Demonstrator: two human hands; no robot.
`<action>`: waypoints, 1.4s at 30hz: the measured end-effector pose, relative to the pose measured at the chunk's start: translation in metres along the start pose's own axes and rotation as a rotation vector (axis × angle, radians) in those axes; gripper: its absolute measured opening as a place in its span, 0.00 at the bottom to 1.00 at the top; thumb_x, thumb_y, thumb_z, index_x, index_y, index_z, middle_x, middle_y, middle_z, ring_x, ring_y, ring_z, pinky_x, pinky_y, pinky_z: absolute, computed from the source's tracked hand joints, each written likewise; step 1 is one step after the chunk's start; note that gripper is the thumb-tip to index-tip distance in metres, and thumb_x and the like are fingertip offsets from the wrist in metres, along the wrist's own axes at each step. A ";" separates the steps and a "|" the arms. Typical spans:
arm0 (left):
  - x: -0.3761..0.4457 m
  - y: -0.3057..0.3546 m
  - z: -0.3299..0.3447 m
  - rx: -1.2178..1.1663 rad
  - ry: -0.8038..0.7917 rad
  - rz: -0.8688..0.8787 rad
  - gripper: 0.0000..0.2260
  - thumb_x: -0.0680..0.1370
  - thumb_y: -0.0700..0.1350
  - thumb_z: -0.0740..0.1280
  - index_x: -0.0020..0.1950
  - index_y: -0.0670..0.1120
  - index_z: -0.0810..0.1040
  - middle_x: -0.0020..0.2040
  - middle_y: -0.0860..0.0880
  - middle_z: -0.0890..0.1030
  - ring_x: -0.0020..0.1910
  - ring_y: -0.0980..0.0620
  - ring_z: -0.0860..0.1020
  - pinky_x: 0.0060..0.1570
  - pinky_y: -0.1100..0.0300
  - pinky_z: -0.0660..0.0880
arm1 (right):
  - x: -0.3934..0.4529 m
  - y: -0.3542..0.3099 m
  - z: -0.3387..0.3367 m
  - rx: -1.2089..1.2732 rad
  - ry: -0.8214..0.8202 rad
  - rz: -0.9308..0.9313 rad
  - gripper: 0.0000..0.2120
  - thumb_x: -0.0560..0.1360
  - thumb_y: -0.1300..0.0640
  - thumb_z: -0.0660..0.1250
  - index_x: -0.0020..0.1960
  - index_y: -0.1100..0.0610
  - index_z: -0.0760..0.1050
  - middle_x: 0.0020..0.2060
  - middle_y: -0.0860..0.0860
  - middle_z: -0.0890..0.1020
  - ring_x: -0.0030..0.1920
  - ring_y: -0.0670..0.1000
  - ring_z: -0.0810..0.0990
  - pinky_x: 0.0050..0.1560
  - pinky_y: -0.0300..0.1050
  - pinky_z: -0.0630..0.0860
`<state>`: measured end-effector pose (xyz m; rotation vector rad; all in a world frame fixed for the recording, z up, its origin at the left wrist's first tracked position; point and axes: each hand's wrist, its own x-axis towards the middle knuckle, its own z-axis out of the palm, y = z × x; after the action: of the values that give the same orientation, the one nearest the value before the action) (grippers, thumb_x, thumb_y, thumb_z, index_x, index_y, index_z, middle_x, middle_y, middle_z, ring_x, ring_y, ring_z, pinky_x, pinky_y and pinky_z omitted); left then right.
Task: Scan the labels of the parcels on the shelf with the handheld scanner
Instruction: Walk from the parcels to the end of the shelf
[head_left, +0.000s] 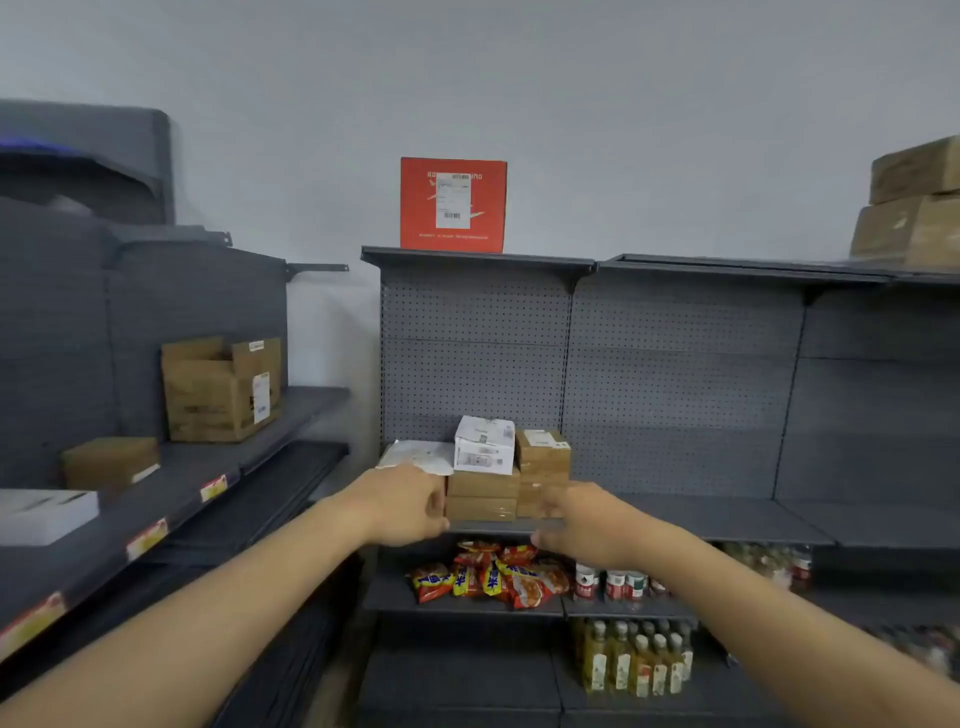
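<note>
Both hands, left (410, 506) and right (582, 525), reached at the stacked parcels (506, 473) on the middle shelf (727, 519), finger pose too blurred to tell, cartons probably light, stiff, best held by their sides.

One head-worn wide-angle camera looked forward and slightly down at the grey shelf (675, 504), close, both forearms reaching in from the near edge.

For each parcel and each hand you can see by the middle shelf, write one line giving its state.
Red cardboard box: upright on top shelf, label facing out.
White labelled box: stacked on brown cardboard boxes.
Flat white parcel: lying flat.
Left hand: reaching, fingers curled.
Right hand: reaching, blurred.
</note>
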<state>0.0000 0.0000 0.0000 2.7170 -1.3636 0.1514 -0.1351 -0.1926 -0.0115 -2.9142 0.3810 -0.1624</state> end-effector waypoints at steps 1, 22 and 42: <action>0.006 -0.005 0.001 0.011 -0.011 -0.005 0.14 0.77 0.57 0.64 0.59 0.53 0.76 0.59 0.52 0.77 0.57 0.52 0.75 0.49 0.60 0.68 | 0.011 0.000 0.004 0.007 -0.015 0.006 0.24 0.78 0.46 0.65 0.70 0.56 0.70 0.65 0.54 0.76 0.63 0.55 0.75 0.63 0.50 0.74; 0.266 -0.190 0.058 0.048 -0.088 -0.015 0.14 0.78 0.56 0.62 0.60 0.52 0.75 0.61 0.50 0.76 0.57 0.51 0.75 0.56 0.55 0.72 | 0.320 0.050 0.058 0.005 -0.094 0.100 0.22 0.78 0.50 0.65 0.69 0.56 0.71 0.65 0.55 0.76 0.62 0.56 0.75 0.61 0.49 0.74; 0.578 -0.214 0.132 -0.046 -0.126 0.066 0.17 0.78 0.56 0.63 0.63 0.51 0.73 0.60 0.50 0.76 0.54 0.51 0.76 0.50 0.57 0.73 | 0.565 0.215 0.071 0.033 -0.063 0.149 0.19 0.78 0.47 0.63 0.66 0.54 0.74 0.61 0.53 0.77 0.62 0.55 0.75 0.58 0.48 0.75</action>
<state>0.5208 -0.3485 -0.0636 2.6868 -1.4703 -0.0470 0.3649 -0.5328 -0.0785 -2.8360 0.5772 -0.0546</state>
